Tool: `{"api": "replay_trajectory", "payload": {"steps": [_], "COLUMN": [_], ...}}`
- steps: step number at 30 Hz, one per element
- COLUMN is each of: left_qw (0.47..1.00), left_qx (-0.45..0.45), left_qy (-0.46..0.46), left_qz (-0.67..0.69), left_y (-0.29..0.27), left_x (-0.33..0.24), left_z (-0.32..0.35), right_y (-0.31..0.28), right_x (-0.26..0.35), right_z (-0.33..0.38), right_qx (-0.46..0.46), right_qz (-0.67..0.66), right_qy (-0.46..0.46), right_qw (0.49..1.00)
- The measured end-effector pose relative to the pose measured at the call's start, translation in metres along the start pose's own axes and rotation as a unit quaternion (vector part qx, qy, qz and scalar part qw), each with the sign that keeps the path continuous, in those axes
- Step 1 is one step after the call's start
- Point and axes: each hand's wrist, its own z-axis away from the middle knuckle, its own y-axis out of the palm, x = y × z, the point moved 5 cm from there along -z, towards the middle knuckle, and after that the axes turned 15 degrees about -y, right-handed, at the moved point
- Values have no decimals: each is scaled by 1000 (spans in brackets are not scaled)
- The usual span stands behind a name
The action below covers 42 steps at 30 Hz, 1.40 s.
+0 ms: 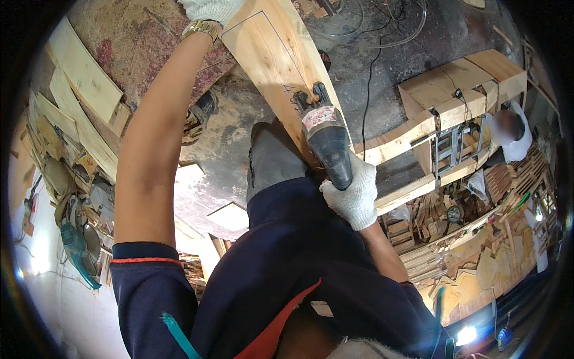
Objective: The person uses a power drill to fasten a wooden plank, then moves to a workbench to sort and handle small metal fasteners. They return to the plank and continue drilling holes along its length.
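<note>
A long pale wooden board (pixel 263 51) runs from the top of the view down toward my body, with straight blue lines and some blue marks drawn on it. On its right side sits a black jigsaw (pixel 329 146) with a worn label on top, its front end on the wood. My right hand (pixel 354 197), in a white knitted glove, is closed around the jigsaw's rear. At the top, my left hand (pixel 212 9), also gloved, is at the board's left edge. Its fingers are partly cut off by the picture's rim.
A wooden frame structure (pixel 430 119) stands to the right, with a person (pixel 511 131) beside it. Dark cords (pixel 368 90) trail over the floor. Wood sheets (pixel 84 72) lean at left near a teal circular saw (pixel 75 245). Offcuts (pixel 466 281) lie at lower right.
</note>
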Motion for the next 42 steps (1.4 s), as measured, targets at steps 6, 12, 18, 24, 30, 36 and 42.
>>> {"api": "replay_trajectory", "payload": {"steps": [6, 12, 18, 24, 30, 36, 42], "left_qw": [1000, 1000, 1000, 1000, 998, 996, 997], "left_qx": [7, 12, 11, 12, 54, 71, 66], "left_qy": [-6, -7, -16, -13, -38, -46, -43], "left_qz": [11, 16, 10, 13, -1, -14, -16], "left_y": [-1, -8, -10, -4, -1, -2, -1], "left_x": [0, -2, -1, -4, 2, -2, 0], "left_z": [0, 0, 0, -3, -2, -3, -4], "right_y": [1, -1, -1, 3, 0, 1, 0], "right_x": [-1, -1, 1, 2, 10, 10, 10], "right_z": [0, -3, -6, -8, -8, -9, -11], "right_qx": [3, 17, 14, 7, -9, -37, -40], "right_qz": [8, 7, 8, 2, -25, -11, 0], "right_qy": [-2, 13, -15, 0, -19, -52, -75], "right_qw": [1000, 1000, 1000, 1000, 999, 998, 996]}}
